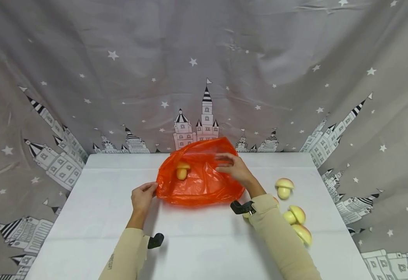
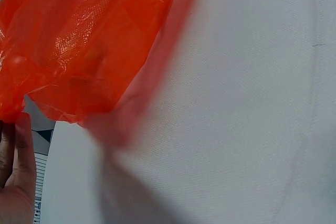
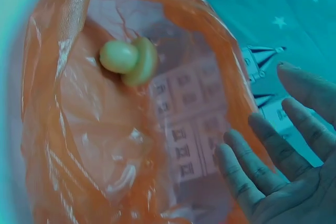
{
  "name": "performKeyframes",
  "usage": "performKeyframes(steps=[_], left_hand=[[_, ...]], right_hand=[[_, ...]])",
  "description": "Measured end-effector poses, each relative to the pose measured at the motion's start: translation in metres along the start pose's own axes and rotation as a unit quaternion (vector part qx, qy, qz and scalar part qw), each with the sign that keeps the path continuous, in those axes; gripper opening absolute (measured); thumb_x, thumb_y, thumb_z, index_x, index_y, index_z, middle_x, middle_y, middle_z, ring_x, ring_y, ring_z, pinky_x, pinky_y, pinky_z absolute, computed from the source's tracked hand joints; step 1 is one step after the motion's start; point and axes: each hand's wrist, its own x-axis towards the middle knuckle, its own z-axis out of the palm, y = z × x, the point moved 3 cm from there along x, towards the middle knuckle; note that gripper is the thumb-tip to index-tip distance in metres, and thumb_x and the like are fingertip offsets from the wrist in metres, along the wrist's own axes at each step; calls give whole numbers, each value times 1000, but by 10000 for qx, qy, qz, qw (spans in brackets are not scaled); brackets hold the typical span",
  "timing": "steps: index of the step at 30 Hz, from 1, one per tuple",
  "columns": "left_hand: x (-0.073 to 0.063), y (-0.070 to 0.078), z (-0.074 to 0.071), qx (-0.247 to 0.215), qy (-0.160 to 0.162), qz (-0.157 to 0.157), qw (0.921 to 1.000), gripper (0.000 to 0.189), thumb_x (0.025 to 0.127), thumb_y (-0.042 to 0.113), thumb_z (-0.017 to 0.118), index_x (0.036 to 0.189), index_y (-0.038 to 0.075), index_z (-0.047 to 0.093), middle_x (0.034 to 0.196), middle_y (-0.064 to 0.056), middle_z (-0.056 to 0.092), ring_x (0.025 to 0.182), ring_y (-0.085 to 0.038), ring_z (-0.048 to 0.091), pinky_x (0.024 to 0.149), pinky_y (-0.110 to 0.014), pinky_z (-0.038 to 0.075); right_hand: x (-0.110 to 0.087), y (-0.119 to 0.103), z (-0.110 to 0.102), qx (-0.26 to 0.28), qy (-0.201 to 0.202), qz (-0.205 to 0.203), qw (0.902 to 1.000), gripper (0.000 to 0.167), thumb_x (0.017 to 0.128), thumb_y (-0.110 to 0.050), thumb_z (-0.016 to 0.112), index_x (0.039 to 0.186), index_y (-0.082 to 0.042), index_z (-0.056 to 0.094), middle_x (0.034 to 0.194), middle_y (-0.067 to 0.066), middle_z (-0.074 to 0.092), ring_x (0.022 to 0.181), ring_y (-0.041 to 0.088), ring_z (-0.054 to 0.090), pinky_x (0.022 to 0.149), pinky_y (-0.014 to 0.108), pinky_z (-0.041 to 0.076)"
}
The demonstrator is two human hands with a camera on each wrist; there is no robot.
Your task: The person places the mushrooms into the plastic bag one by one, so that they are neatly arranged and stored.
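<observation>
A red-orange plastic bag (image 1: 197, 190) is spread open above the white table, its mouth facing the person. Inside it, toward the left, lies a yellow toy mushroom (image 1: 182, 171), also visible in the right wrist view as a mushroom (image 3: 119, 57) on its side. My left hand (image 1: 143, 198) pinches the bag's left edge between thumb and fingers; in the left wrist view that hand (image 2: 17, 166) shows at the lower left. At the right side of the opening is my right hand (image 1: 237, 170), holding nothing. Its fingers (image 3: 257, 169) are spread and loosely extended beside the bag's rim.
Several more yellow mushrooms lie on the table (image 1: 99, 202) at the right: one mushroom (image 1: 284, 188) stands farther back, others (image 1: 296, 214) cluster nearer. The right forearm partly covers some. Behind the table hangs a grey curtain (image 1: 137, 58) with castles and stars.
</observation>
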Motion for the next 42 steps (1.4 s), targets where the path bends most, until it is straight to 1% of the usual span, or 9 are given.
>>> performKeyframes(steps=[6,10,14,18,22,24,29,36,42], left_hand=[[0,0,0,22,34,-48,10000,32,96,19,61,114,-7,66,107,-18,68,71,1,62,78,-23,56],[0,-1,1,-17,8,-59,10000,32,96,19,61,114,-7,66,107,-17,67,71,1,62,72,-17,55],[1,-1,0,14,19,-56,10000,33,96,21,61,115,-6,66,108,-18,66,72,0,61,67,-11,52],[1,-2,1,24,23,-55,10000,33,95,21,62,114,-6,66,108,-18,66,72,0,61,66,-11,52],[1,-4,3,36,-54,-105,9999,32,95,19,62,115,-6,66,111,-19,66,73,0,62,67,-11,52],[0,-4,3,74,-68,-125,9999,32,96,20,61,115,-6,66,113,-20,65,75,-1,62,68,-11,52],[-2,-2,2,182,0,-79,9998,33,97,22,60,116,-5,66,117,-23,63,81,-6,63,70,-11,52],[-3,0,1,178,12,-117,9998,33,97,21,60,117,-5,65,118,-22,62,82,-7,63,72,-12,53],[-4,0,1,198,8,-203,9996,34,97,22,59,118,-4,65,118,-22,62,82,-6,63,72,-11,52]], right_hand=[[-15,5,-16,144,238,-398,9988,49,88,-1,67,135,0,51,134,18,53,120,32,56,97,39,49],[-26,9,-27,251,335,-489,9979,49,89,0,66,135,2,50,135,24,51,118,32,57,94,32,51],[-36,10,-38,394,388,-642,9964,51,88,3,65,135,7,46,134,27,49,117,36,56,92,27,51],[-46,14,-51,545,526,-808,9938,52,87,6,65,135,10,44,133,30,47,117,44,52,90,26,53],[-58,24,-68,535,738,-929,9915,49,87,6,66,132,8,47,133,31,48,120,47,48,88,26,53],[-63,29,-77,452,838,-971,9907,48,87,6,66,131,8,47,132,31,49,120,45,50,89,26,53],[-78,38,-97,85,1202,-973,9879,52,86,4,69,132,10,47,129,26,53,114,28,57,89,23,52],[-97,47,-123,-156,1777,-999,9789,50,84,7,68,129,14,48,123,18,60,110,19,58,90,21,50],[-110,60,-146,-679,2097,-619,9734,49,87,-3,70,131,7,51,131,23,54,106,10,57,89,15,46]])
